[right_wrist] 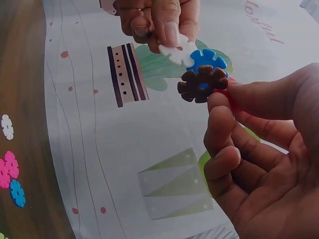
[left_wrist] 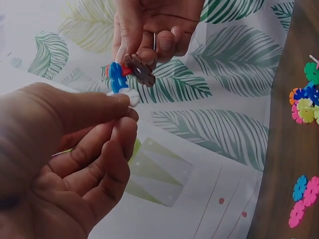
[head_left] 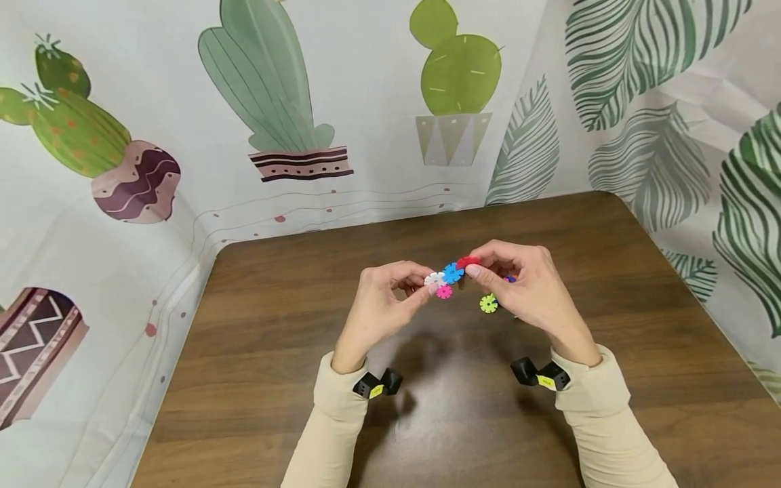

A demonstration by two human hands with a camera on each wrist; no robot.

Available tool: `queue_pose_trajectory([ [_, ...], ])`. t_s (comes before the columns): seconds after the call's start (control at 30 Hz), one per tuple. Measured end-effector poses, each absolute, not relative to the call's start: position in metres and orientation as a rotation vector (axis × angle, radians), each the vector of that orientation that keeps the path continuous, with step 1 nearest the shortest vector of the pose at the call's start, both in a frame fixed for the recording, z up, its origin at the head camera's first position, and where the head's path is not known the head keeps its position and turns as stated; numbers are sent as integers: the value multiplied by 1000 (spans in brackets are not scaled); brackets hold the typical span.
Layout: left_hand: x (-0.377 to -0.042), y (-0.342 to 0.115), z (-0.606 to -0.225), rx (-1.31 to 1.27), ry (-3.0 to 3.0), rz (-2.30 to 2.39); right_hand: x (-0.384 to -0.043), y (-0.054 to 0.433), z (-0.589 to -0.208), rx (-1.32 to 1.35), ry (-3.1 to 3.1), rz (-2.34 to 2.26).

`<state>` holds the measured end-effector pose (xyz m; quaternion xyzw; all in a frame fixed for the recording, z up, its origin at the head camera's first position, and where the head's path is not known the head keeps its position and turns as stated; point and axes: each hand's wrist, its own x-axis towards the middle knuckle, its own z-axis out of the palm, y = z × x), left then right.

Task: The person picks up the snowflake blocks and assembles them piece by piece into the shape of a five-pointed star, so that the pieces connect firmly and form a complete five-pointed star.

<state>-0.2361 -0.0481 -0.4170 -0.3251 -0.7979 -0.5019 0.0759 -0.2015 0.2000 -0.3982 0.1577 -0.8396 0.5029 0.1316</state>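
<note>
My left hand [head_left: 387, 298] pinches a white flower-shaped disc [right_wrist: 177, 52] between thumb and fingers. Joined to it is a blue notched disc [head_left: 452, 273], which links on to a red disc [head_left: 467, 261]. The right hand [head_left: 529, 288] pinches that red disc at its edge. Both wrist views also show a brown disc [right_wrist: 202, 84] attached to this small chain; it cannot be made out in the head view. The chain is held up above the table, slanting upward to the right in the head view.
On the wooden table [head_left: 274, 339] lie loose or joined discs: a pink one [head_left: 443, 292], a yellow-green one [head_left: 488, 303] and several in a mixed cluster [left_wrist: 305, 104], partly hidden by the right hand in the head view. A patterned cloth [head_left: 378, 88] hangs behind the table.
</note>
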Motion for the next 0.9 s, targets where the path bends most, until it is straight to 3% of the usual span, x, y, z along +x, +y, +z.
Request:
queue_pose_trajectory([
  [0.57,-233,-46,-415,-1015,-2394,-1495,-203,200,-399,490,-2475,1492],
  [0.9,-233,-34,-421,-745,-2237,-2021,-204,205,-400,467,-2407,1614],
])
